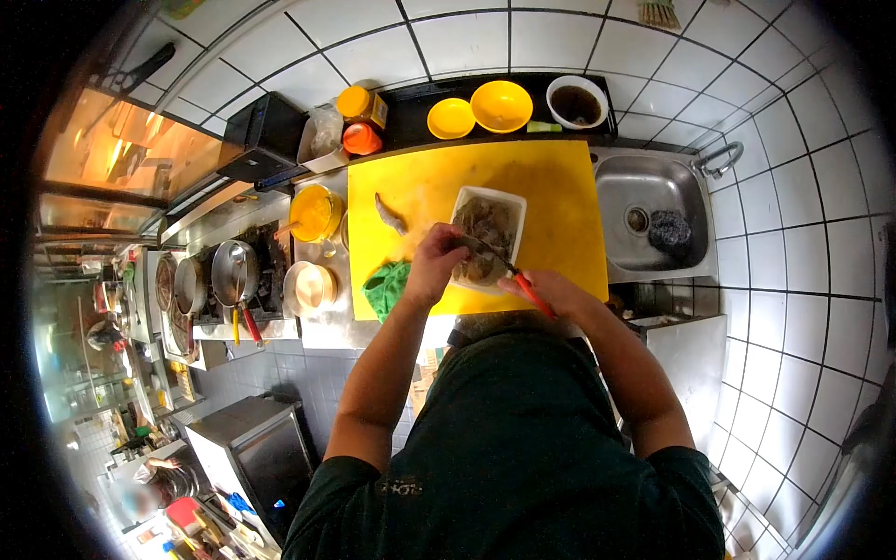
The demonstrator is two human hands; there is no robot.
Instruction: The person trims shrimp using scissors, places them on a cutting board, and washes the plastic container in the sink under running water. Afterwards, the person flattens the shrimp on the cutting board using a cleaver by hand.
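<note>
A white rectangular tub (516,207) holding greyish-brown shrimp-like pieces (481,219) stands on the yellow cutting board (553,187). Over the tub's left edge, my left hand (441,250) is closed in a pinch on a small greyish piece. My right hand (546,291) is wrapped round the red handle of scissors (532,292), whose blades point up and left across the tub toward my left fingers. One greyish piece (389,214) lies alone on the board's left part. A crumpled green cloth (385,287) rests at the board's lower left corner.
Yellow bowls (502,105) and a white bowl of dark liquid (576,102) line the back shelf. On the right is a sink (616,210) with a scouring pad (669,233). Left are a yellow container (315,213) and stove pans (234,272). Another person (168,476) is far lower left.
</note>
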